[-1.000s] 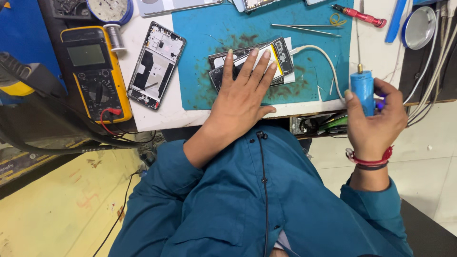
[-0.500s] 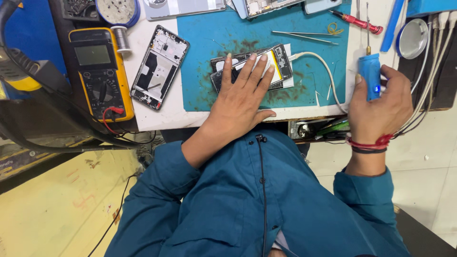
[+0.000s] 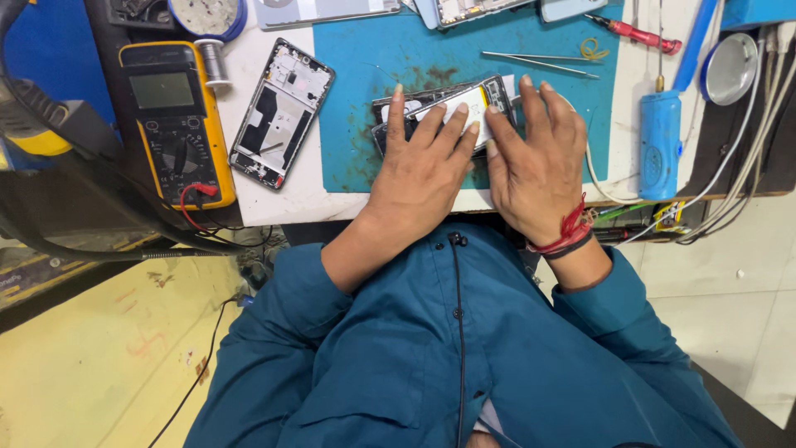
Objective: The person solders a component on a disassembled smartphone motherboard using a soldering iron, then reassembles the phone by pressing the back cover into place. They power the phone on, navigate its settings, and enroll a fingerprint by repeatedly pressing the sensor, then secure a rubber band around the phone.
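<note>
An opened phone (image 3: 464,98) with its white battery showing lies on the teal work mat (image 3: 531,41). My left hand (image 3: 421,166) rests flat on the phone's left part, fingers spread. My right hand (image 3: 535,158) lies next to it, fingers on the phone's right end. Both hands press on the phone and hold nothing else. A blue electric screwdriver (image 3: 660,143) lies on the white table to the right of my right hand, tip pointing away from me.
A bare phone frame (image 3: 280,112) and a yellow multimeter (image 3: 174,124) lie left of the mat. Tweezers (image 3: 539,62), a red screwdriver (image 3: 634,33), a round metal lid (image 3: 730,68) and white cables (image 3: 746,166) sit at the back and right. More phones line the far edge.
My right hand has set the blue screwdriver down on the table and moved left onto the phone. My left hand has stayed on the phone.
</note>
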A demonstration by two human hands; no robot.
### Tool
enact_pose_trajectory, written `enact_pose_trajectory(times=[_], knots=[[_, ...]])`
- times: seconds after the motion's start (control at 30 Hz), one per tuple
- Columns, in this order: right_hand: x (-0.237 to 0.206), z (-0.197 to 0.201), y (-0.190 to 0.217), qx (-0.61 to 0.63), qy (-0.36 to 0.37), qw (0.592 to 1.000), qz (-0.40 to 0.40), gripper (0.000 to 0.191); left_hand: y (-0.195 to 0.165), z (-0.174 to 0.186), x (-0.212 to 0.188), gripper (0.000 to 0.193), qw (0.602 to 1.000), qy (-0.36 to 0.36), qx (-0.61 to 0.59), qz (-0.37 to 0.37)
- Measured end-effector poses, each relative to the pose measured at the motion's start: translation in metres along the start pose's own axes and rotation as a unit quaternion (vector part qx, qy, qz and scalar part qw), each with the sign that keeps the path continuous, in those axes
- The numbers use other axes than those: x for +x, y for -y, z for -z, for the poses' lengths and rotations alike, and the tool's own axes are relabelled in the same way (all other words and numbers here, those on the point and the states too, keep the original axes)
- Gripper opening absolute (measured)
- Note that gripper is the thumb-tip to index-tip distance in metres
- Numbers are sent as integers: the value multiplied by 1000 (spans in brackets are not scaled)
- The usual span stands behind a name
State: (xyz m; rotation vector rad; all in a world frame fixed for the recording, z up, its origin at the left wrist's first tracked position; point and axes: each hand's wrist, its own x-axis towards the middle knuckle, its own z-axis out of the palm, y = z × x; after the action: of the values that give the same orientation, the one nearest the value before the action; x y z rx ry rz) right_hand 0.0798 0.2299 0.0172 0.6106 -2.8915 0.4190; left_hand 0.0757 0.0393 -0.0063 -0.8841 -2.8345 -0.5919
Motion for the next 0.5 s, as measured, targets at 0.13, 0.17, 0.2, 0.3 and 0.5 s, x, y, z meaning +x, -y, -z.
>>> enact_pose_trajectory(times=[0.13, 0.17, 0.2, 0.3, 0.5], knots=[[17, -5, 10, -9, 16, 1000, -9, 37, 11, 7, -5, 45, 1000, 2, 9, 2], [21, -5, 10, -8, 18, 1000, -13, 37, 13, 7, -5, 45, 1000, 1, 1, 3], [22, -5, 11, -9, 18, 1000, -13, 37, 13, 8, -6, 45, 1000, 0, -6, 5], [22, -2, 14, -14, 21, 1000, -12, 35, 9, 10, -10, 45, 1000, 5, -12, 7], [9, 4, 19, -55, 30, 998, 13, 31, -1, 6, -25, 44, 1000, 7, -25, 2]])
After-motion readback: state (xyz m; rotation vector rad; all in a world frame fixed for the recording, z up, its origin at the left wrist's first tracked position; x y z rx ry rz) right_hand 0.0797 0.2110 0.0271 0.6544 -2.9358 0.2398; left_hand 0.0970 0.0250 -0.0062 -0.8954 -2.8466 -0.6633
